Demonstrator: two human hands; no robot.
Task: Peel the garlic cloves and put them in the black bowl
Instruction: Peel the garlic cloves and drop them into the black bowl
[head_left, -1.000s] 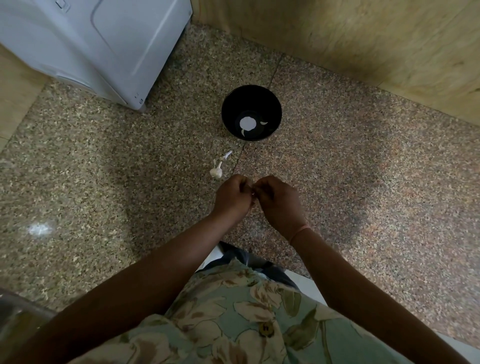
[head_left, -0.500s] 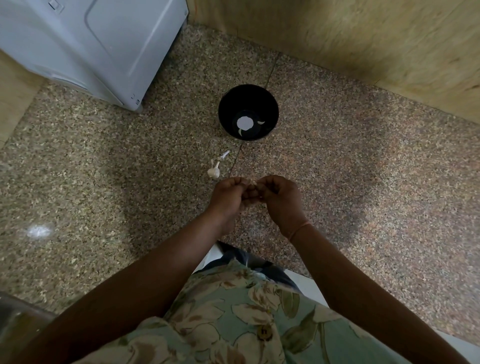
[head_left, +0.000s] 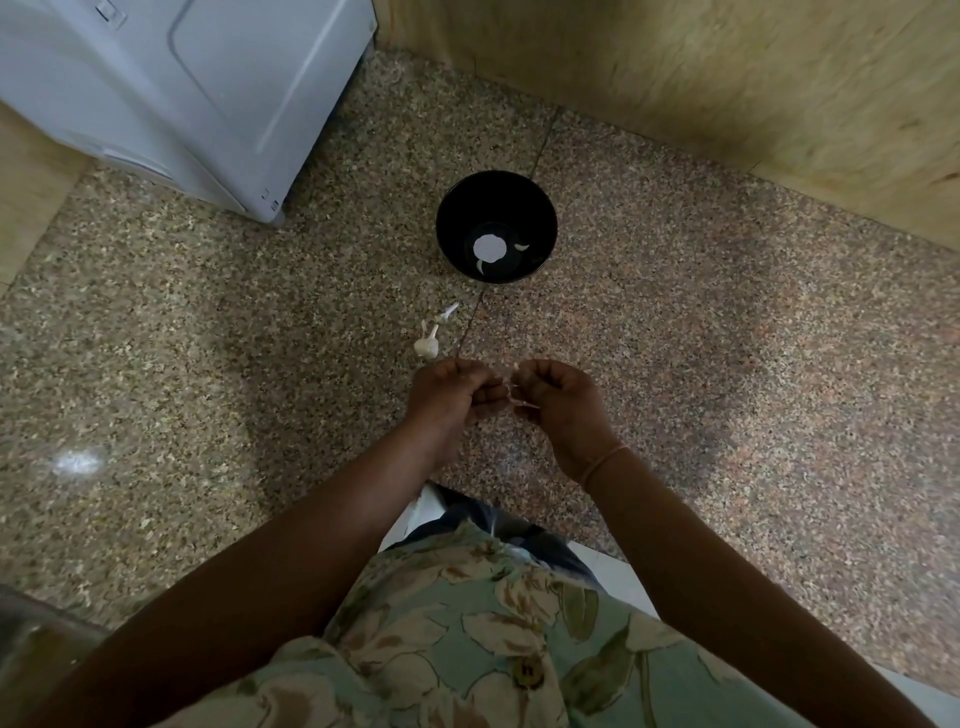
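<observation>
While the left hand and right hand pinch a garlic peel strip, it stretches sideways between them.

A single view, head-worn and wide-angle. We look steeply down and a little forward onto the speckled stone floor. The wearer's floral shirt fills the bottom edge. Both forearms run up from there to the left hand and right hand, close under us, just below frame centre. The garlic clove pinched between them reads too small for detail. The black bowl sits beyond, above centre. White appliance top left, wood panel top right; lines bow near the edges.
</observation>
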